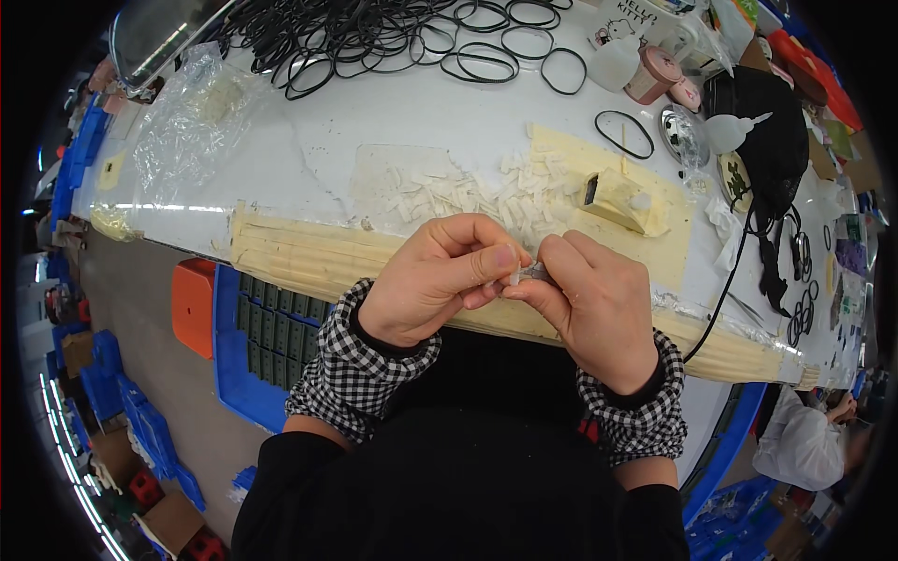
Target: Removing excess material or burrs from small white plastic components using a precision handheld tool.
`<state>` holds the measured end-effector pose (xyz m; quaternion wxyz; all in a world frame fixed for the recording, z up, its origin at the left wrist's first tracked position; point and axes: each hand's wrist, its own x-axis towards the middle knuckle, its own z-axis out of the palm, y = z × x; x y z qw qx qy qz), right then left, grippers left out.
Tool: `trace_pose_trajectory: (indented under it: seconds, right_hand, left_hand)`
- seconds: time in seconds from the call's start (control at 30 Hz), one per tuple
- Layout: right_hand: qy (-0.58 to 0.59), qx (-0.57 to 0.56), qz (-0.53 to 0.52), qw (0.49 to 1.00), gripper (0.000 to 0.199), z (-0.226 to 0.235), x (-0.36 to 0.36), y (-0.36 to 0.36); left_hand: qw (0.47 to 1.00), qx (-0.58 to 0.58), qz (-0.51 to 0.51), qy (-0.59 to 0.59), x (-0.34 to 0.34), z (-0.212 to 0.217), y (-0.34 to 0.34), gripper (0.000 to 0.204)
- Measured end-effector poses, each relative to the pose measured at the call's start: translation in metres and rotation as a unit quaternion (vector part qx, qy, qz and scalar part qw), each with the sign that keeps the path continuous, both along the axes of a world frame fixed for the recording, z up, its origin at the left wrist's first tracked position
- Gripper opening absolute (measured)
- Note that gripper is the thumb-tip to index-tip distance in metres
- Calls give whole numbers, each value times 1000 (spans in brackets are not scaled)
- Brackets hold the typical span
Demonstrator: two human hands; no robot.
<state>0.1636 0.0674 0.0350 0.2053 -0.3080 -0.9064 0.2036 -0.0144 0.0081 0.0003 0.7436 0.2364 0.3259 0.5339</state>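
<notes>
Nearest camera: black cloth top point(468, 467), its wearer's forearms cuffed in black-and-white checked fabric oversleeves point(369, 379). Left hand point(444, 276): fingers curled, thumb and forefinger pinched on a small whitish strip-like piece point(514, 278). Right hand point(603, 304): fingers folded in, thumb and forefinger closed on a small grey object point(536, 271); kind cannot be told, mostly covered. Both items lie between the fingertips, side by side; whether they touch is unclear. Hands are together above the near edge of the white-topped table point(309, 150). Beyond them: loose scatter of short, flat white strips point(524, 187), partly on a pale yellow rectangular sheet point(669, 257). On that sheet, right of the strips: yellow block with a dark end point(617, 204). Further off: tangled pile of thin black loop bands point(346, 42)
</notes>
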Motion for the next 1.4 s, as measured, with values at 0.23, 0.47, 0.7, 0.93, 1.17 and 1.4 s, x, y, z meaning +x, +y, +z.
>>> trace_pose_trajectory:
  seconds: [0.23, 0.47, 0.7, 0.93, 1.17, 1.4]
  right_hand:
    - [9, -2, 6, 1000, 32, -2, 1, 2]
    - [164, 27, -33, 986, 20, -9, -4, -3]
    - [208, 142, -51, 966, 20, -21, -16, -10]
    - [225, 124, -77, 963, 16, -19, -15, -7]
    - [227, 161, -81, 957, 16, -15, -11, -4]
    - [132, 271, 8, 953, 26, -7, -1, -3]
  left_hand:
    - [1000, -5, 1, -1, 1, 1, 0, 15]
    - [989, -40, 110, -93, 16, -1, 1, 14]
    - [985, -39, 139, -97, 31, 7, 2, 11]
    - [982, -41, 160, -89, 28, 7, 0, 15]
    - [974, -75, 166, -131, 23, 15, 4, 19]
    - [993, -20, 90, -72, 22, 10, -5, 18]
